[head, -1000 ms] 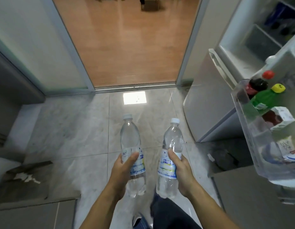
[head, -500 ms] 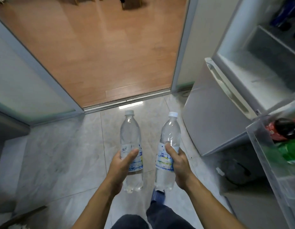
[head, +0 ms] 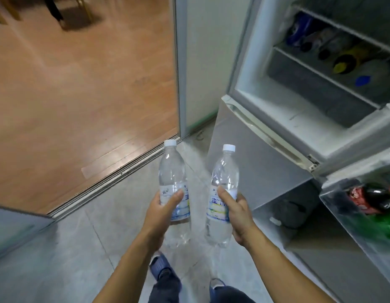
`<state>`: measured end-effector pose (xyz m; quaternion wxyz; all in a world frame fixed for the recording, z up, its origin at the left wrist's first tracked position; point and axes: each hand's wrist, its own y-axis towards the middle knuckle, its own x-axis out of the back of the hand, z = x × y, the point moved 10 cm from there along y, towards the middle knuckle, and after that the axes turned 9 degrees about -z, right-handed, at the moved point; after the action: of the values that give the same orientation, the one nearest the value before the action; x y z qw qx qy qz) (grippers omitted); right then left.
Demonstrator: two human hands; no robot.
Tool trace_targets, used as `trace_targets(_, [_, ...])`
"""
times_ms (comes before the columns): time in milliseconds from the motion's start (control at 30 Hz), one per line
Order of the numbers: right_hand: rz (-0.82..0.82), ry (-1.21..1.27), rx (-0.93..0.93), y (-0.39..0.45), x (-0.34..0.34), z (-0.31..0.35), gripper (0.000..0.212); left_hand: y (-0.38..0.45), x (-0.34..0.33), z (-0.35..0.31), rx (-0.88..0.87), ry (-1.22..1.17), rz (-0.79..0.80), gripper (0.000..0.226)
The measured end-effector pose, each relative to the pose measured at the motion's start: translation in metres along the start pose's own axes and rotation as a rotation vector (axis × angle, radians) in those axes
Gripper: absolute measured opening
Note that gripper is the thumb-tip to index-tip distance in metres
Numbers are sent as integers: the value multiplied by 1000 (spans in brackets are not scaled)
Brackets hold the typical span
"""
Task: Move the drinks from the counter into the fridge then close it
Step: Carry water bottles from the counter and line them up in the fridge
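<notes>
I carry two clear water bottles with white caps, both upright in front of me. My left hand grips the left water bottle around its label. My right hand grips the right water bottle the same way. The fridge stands open at the right, just beyond the right bottle. Its shelves hold several bottles lying down. The open fridge door's rack at the far right holds a dark cola bottle and a green bottle.
A sliding-door track crosses the tiled floor to a wooden-floored room at the upper left. The fridge's closed lower door faces me. A dark object lies on the floor under the open door. My feet are below the bottles.
The view has swung right and up toward the fridge, so its interior shelves now show. Both hands keep their grip on the bottles, which stay upright.
</notes>
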<state>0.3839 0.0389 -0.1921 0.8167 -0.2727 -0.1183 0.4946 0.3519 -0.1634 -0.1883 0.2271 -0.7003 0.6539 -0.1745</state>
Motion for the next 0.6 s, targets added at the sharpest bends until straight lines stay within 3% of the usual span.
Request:
trace_targets(233, [-257,204,83,19,4,60,14,71,-56,-83,-44,64,251,34])
trace_targets(433, [-390,271,161,41,36,111,55,91,-159,-133,-46,78,492,51])
trace_targets(600, [-456,351,246,75,78,168,35,103,-246,-182,-58,62,634,47])
